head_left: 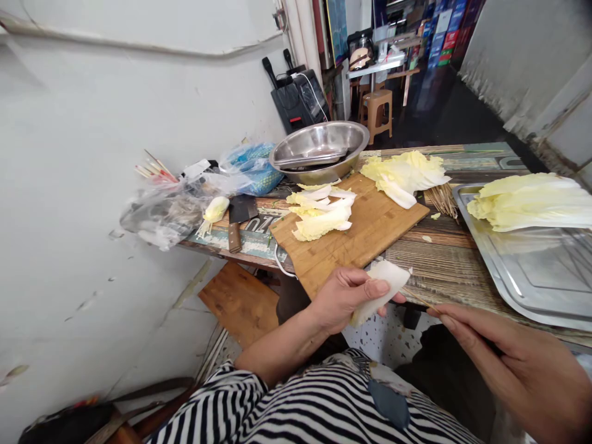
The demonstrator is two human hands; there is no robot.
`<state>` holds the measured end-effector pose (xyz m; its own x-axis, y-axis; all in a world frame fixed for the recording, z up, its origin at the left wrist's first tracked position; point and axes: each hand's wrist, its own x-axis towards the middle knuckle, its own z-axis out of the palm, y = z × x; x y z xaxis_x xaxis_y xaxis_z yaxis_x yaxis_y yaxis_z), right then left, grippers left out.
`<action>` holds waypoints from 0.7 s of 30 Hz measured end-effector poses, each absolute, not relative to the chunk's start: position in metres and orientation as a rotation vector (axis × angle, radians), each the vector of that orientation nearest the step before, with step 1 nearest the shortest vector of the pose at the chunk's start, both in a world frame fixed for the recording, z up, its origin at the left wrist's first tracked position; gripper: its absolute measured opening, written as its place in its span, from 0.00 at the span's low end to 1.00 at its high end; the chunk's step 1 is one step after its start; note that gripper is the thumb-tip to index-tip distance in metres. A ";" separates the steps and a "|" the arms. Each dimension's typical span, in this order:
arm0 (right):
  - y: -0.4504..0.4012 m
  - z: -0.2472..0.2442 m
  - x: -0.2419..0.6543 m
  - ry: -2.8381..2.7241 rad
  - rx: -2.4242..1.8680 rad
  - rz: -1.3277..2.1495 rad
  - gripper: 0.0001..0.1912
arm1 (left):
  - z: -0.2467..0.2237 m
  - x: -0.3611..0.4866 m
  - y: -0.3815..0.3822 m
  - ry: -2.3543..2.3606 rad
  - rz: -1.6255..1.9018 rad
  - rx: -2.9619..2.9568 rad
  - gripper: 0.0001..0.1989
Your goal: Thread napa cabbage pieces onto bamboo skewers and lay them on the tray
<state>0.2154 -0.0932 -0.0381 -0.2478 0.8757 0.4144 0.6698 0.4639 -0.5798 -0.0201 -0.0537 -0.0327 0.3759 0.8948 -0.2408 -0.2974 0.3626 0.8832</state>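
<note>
My left hand (pixel 345 299) is closed around a piece of napa cabbage leaf (pixel 386 282), its white rib facing up, just off the near edge of the cutting board. Between the thumb and fingers of my right hand (pixel 504 351) is a thin wooden skewer (pixel 419 298), its tip at the right edge of the leaf. On the wooden cutting board (pixel 314 265) lie cut cabbage pieces (pixel 324 213), and more leaves (pixel 407 172) rest at its far right corner. A metal tray (pixel 518 271) to the right holds cabbage leaves (pixel 531 200).
A bundle of skewers (pixel 441 200) lies between board and tray. Behind the board stands a steel bowl (pixel 319 139). A cleaver (pixel 238 219), a small cabbage heart (pixel 216 209) and plastic bags (pixel 171 206) sit at the left, by the wall. Farther back is a brown stool (pixel 377 111).
</note>
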 end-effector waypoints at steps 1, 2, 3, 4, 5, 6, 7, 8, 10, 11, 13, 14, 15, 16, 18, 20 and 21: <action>-0.092 -0.037 0.214 -1.994 -1.282 0.384 0.16 | -0.033 -0.019 -0.054 0.840 0.894 0.872 0.25; -0.091 -0.035 0.212 -1.991 -1.272 0.392 0.16 | -0.034 -0.019 -0.054 0.837 0.889 0.883 0.25; -0.090 -0.033 0.210 -1.992 -1.260 0.396 0.16 | -0.034 -0.018 -0.054 0.833 0.886 0.895 0.25; -0.088 -0.031 0.208 -1.997 -1.254 0.399 0.15 | -0.035 -0.017 -0.055 0.825 0.887 0.905 0.24; -0.086 -0.029 0.206 -2.004 -1.246 0.396 0.15 | -0.035 -0.016 -0.055 0.816 0.890 0.914 0.24; -0.085 -0.026 0.205 -2.016 -1.231 0.390 0.15 | -0.035 -0.015 -0.055 0.805 0.899 0.918 0.23; -0.083 -0.025 0.206 -2.030 -1.211 0.380 0.14 | -0.034 -0.014 -0.054 0.795 0.910 0.917 0.23; -0.082 -0.024 0.207 -2.049 -1.187 0.361 0.14 | -0.034 -0.014 -0.054 0.786 0.921 0.912 0.23; -0.082 -0.026 0.214 -2.087 -1.133 0.297 0.13 | -0.033 -0.014 -0.053 0.782 0.957 0.884 0.22; -0.082 -0.028 0.218 -2.106 -1.115 0.264 0.13 | -0.032 -0.015 -0.052 0.786 0.979 0.863 0.22; -0.085 -0.034 0.227 -2.144 -1.110 0.212 0.14 | -0.033 -0.017 -0.051 0.794 0.999 0.840 0.22; -0.087 -0.037 0.231 -2.160 -1.116 0.197 0.15 | -0.034 -0.018 -0.052 0.796 0.992 0.845 0.22; -0.088 -0.040 0.233 -2.167 -1.123 0.183 0.16 | -0.035 -0.019 -0.052 0.797 0.978 0.861 0.22; -0.090 -0.041 0.234 -2.162 -1.130 0.163 0.16 | -0.036 -0.019 -0.053 0.802 0.960 0.883 0.23; -0.094 -0.042 0.232 -2.124 -1.128 0.118 0.13 | -0.038 -0.018 -0.055 0.807 0.924 0.928 0.24; -0.097 -0.039 0.226 -2.098 -1.132 0.141 0.11 | -0.038 -0.015 -0.058 0.780 0.847 0.973 0.24; -0.098 -0.037 0.222 -2.097 -1.142 0.179 0.11 | -0.038 -0.013 -0.059 0.763 0.799 0.996 0.25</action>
<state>0.2221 -0.0980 -0.0374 -0.3392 0.7750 0.5332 0.6736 0.5958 -0.4374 -0.0132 -0.0592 -0.0381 0.4940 0.8503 -0.1815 -0.2204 0.3244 0.9199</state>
